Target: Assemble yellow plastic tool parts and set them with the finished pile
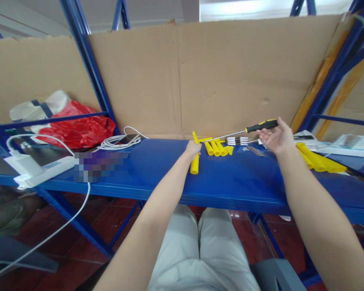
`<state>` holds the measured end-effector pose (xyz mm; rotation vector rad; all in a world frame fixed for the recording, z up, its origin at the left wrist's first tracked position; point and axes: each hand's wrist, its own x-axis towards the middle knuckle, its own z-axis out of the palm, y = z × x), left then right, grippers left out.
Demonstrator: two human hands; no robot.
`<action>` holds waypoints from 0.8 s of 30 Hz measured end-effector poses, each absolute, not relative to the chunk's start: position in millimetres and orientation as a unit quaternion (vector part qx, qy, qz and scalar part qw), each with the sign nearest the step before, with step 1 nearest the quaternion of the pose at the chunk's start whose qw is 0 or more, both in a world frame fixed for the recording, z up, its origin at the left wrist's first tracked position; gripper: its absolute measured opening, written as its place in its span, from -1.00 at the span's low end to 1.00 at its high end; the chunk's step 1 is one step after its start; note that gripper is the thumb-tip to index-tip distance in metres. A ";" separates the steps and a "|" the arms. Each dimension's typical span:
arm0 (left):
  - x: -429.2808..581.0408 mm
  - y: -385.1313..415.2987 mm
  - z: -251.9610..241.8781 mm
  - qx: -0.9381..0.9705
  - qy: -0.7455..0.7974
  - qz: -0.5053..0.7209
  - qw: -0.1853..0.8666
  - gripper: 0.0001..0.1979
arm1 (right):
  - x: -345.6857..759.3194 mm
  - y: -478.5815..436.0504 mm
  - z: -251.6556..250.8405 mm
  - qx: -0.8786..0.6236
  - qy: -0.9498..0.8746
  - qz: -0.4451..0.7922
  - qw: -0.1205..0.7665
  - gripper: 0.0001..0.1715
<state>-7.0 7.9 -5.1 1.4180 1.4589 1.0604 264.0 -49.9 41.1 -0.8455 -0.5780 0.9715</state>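
Note:
My left hand (pixel 192 148) is closed round a yellow plastic handle piece (pixel 194 163), held upright over the blue shelf (pixel 157 173). My right hand (pixel 277 136) grips the black and yellow handle of a screwdriver (pixel 254 128). Its long shaft points left, with the tip close to the top of the yellow piece. Just behind lie several more yellow pieces (pixel 216 147) and a few small white parts (pixel 237 140) on the shelf.
More yellow pieces (pixel 319 161) lie at the right, near papers. A coiled white cable (pixel 118 141), a red plastic bag (pixel 77 129) and a white power strip (pixel 38 169) sit at the left. A cardboard sheet (pixel 215 76) backs the shelf between blue uprights.

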 end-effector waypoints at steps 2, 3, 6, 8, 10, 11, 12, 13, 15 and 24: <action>-7.2 8.9 -5.8 0.565 0.578 0.421 0.411 -0.88 | 265.5 -50.9 41.3 -0.393 -0.273 0.454 0.752 -0.64; -7.3 9.1 -6.0 0.565 0.578 0.421 0.412 -0.86 | 265.5 -51.3 41.4 -0.401 -0.274 0.453 0.748 -0.64; -7.4 8.9 -5.7 0.565 0.580 0.420 0.410 -0.84 | 263.8 -51.3 41.1 -0.417 -0.275 0.438 0.747 -0.60; -7.3 8.3 -5.3 0.565 0.582 0.419 0.408 -0.87 | 262.6 -50.2 40.3 -0.419 -0.273 0.427 0.754 -0.60; -7.1 7.8 -4.8 0.564 0.583 0.420 0.407 -0.90 | 262.6 -48.5 39.1 -0.418 -0.267 0.418 0.761 -0.60; -7.0 7.5 -4.6 0.564 0.582 0.420 0.408 -0.90 | 263.3 -47.3 38.3 -0.417 -0.265 0.414 0.765 -0.60; -7.0 7.4 -4.5 0.565 0.581 0.420 0.408 -0.89 | 264.4 -46.0 37.4 -0.414 -0.266 0.411 0.768 -0.60; -7.0 7.2 -4.5 0.566 0.580 0.420 0.407 -0.88 | 266.0 -44.5 36.3 -0.409 -0.269 0.409 0.770 -0.59; -6.9 7.2 -4.6 0.569 0.580 0.420 0.405 -0.85 | 269.9 -41.1 34.0 -0.398 -0.277 0.411 0.772 -0.58; -7.1 9.4 -6.2 0.573 0.578 0.418 0.404 -0.85 | 280.5 -36.9 31.4 -0.359 -0.282 0.448 0.769 -0.63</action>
